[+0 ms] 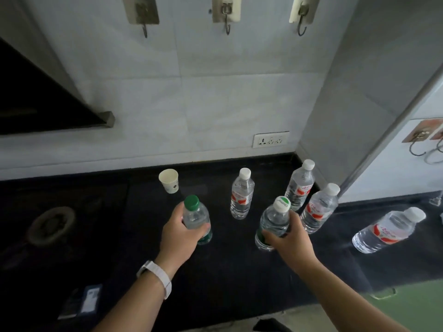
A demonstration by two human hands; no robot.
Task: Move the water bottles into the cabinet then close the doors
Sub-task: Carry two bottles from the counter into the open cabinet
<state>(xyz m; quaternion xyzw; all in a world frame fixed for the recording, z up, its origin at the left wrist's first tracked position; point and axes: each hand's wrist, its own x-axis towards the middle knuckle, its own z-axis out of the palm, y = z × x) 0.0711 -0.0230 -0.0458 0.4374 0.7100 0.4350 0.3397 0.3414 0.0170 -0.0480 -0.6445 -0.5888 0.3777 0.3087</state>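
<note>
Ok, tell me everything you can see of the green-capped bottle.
The green-capped bottle is small, clear plastic, with a ridged green screw cap on and a green label low on its body. It is near upright over the black counter; whether its base touches cannot be told. The left hand grips its middle, fingers curled round it. A paper cup stands behind it, apart.

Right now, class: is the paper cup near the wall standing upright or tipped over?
Upright. The paper cup stands on its base on the black counter, its open mouth facing up.
</note>
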